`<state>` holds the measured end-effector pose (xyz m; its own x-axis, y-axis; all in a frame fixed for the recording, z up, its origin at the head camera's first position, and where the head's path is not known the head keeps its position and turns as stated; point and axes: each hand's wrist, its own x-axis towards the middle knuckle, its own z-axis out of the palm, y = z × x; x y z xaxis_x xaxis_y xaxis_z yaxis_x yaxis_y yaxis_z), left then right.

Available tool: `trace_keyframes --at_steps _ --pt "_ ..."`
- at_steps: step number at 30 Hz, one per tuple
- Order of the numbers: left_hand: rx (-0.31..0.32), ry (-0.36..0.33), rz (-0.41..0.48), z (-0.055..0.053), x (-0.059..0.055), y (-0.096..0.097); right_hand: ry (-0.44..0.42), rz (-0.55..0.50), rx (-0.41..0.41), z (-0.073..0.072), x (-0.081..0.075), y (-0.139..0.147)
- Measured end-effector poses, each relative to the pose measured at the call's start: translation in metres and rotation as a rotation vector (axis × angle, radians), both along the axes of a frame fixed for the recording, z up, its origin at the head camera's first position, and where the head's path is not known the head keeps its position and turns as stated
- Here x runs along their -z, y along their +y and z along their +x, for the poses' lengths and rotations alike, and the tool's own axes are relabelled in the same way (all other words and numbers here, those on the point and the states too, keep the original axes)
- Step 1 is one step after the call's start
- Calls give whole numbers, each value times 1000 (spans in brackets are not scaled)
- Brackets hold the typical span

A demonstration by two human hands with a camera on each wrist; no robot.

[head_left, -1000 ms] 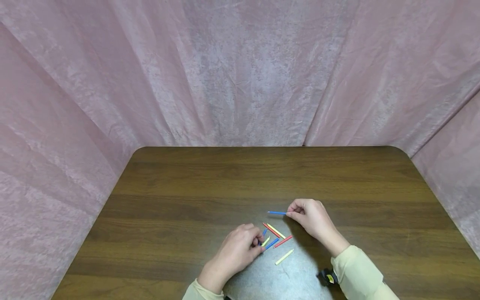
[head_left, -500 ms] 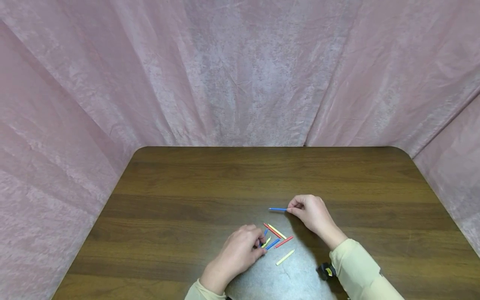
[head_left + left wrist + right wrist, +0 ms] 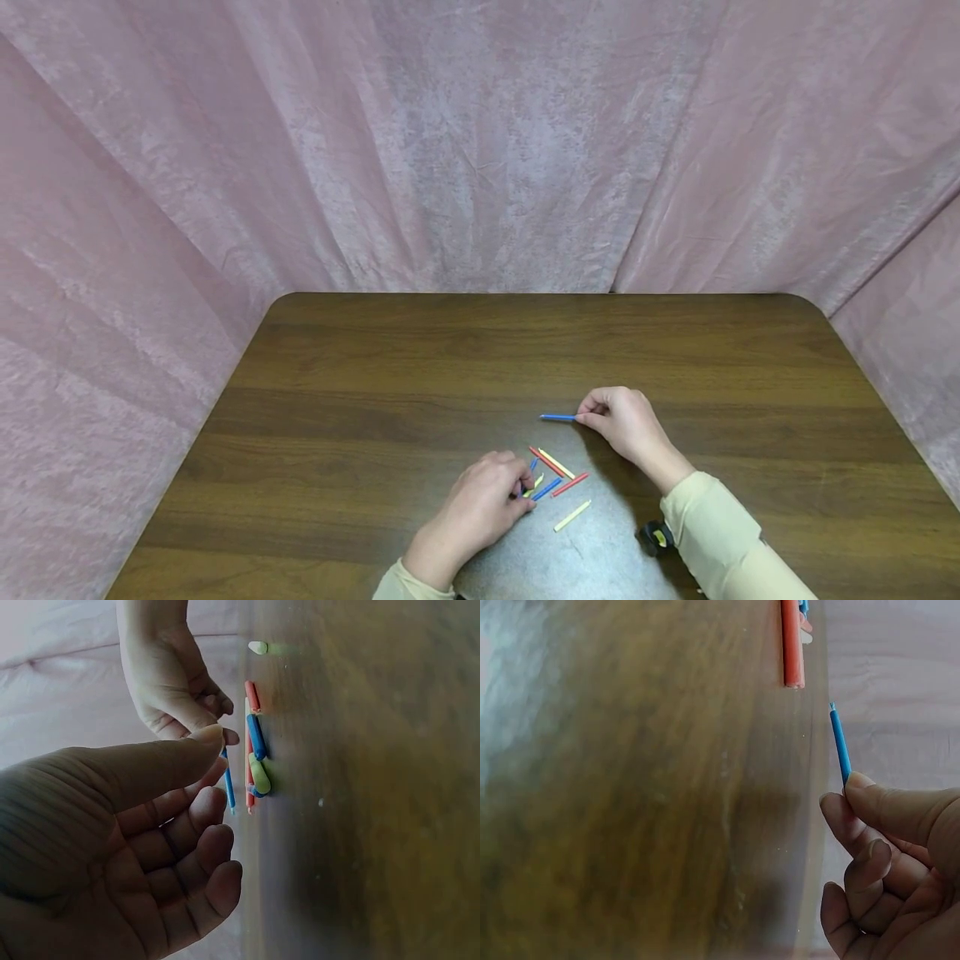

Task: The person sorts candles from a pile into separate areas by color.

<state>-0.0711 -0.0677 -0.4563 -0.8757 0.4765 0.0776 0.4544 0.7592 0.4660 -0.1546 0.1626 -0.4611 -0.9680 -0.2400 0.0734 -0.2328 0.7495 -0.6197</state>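
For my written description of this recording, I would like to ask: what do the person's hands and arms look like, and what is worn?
The left hand and right hand wear no gloves. The left sleeve and right sleeve are long and pale yellow. A small device, black with some yellow, sits beside the right sleeve's end.

Pale yellow sleeves [image 3: 712, 525] and a black wrist device [image 3: 649, 538] are worn
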Motion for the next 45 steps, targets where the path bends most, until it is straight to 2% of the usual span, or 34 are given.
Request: trace_keyframes --at_steps 13,29,45 --pt "7 11 -29 0 1 2 -29 21 -13 -4 0 -3" --pt "8 23 -64 -1 3 3 -26 56 -58 -10 1 -9" --pt "0 22 -81 0 3 5 -2 85 -95 -9 1 -13"
